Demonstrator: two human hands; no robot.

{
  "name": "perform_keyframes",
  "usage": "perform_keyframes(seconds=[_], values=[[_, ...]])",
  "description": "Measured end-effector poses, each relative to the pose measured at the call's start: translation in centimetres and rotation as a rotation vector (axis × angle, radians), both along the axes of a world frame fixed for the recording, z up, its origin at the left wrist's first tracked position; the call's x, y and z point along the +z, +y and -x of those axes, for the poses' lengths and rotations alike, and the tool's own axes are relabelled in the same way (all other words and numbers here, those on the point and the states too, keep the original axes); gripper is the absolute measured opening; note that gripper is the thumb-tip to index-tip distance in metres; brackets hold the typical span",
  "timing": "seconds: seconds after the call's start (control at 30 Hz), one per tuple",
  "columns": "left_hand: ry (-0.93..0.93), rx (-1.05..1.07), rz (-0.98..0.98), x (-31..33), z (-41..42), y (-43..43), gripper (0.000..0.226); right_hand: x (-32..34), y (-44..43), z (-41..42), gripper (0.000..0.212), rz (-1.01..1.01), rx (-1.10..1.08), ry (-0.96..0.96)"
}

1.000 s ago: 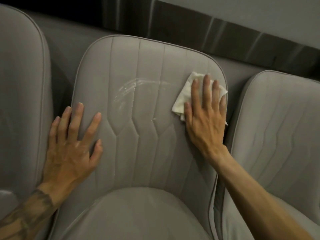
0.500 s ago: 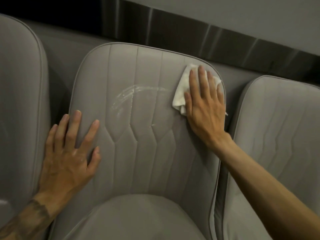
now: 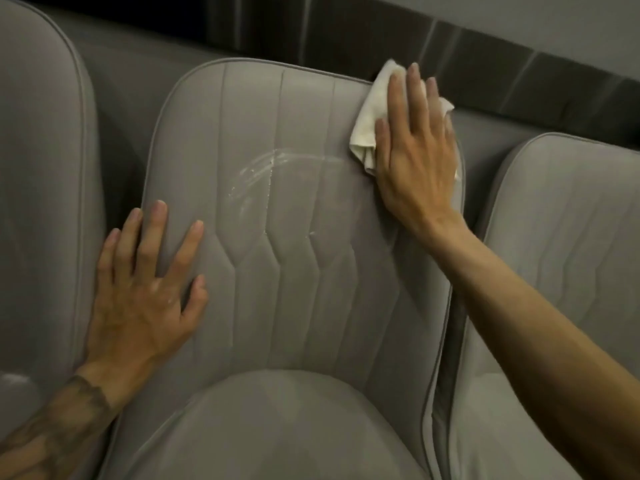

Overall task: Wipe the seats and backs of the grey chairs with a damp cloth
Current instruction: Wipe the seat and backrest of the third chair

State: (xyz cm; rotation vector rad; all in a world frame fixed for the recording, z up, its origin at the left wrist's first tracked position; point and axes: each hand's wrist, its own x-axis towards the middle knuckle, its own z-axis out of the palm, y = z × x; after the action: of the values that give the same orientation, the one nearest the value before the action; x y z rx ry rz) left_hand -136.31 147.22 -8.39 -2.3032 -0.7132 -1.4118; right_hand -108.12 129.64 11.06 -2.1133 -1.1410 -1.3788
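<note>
A grey padded chair stands in front of me, its stitched back [image 3: 298, 258] facing up and its seat [image 3: 277, 427] at the bottom of the view. My right hand [image 3: 415, 161] presses a white cloth [image 3: 369, 123] flat against the back's top right corner, fingers straight. Part of the cloth is hidden under the palm. A curved wet streak [image 3: 263, 171] shines on the upper middle of the back. With its fingers spread, my left hand [image 3: 145, 289] rests flat on the back's left edge.
Another grey chair [image 3: 41, 202] stands close on the left and a third one [image 3: 568, 254] close on the right. Narrow gaps separate them. Behind the chairs runs a dark panelled wall strip [image 3: 485, 57] below a pale wall.
My right hand has slid the cloth upward along the right side of the chair back to its top corner. My left hand has stayed in place.
</note>
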Motion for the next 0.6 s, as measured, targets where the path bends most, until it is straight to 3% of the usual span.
perform_keyframes(seconds=[0.07,0.2,0.27,0.43,0.5,0.6], values=[[0.008,0.005,0.014,0.1,0.0,-0.3,0.068,-2.5,0.6,1.1,0.06,-0.032,-0.001,0.012],[0.029,0.009,0.028,0.2,0.2,-0.4,0.067,-11.8,-2.3,4.2,0.061,0.275,0.047,-0.022],[0.031,0.014,0.034,0.3,0.3,-0.5,0.067,-10.6,-2.9,3.2,0.06,0.305,0.066,-0.062],[0.038,0.017,0.027,0.2,0.3,-0.3,0.067,1.5,0.8,-0.6,0.059,-0.083,-0.023,0.036],[0.035,0.01,0.027,0.2,0.3,-0.2,0.066,0.4,1.0,0.1,0.059,-0.077,-0.005,0.038],[0.029,0.014,0.019,0.1,0.2,-0.3,0.067,-7.4,-1.7,2.4,0.06,0.134,0.016,-0.015]])
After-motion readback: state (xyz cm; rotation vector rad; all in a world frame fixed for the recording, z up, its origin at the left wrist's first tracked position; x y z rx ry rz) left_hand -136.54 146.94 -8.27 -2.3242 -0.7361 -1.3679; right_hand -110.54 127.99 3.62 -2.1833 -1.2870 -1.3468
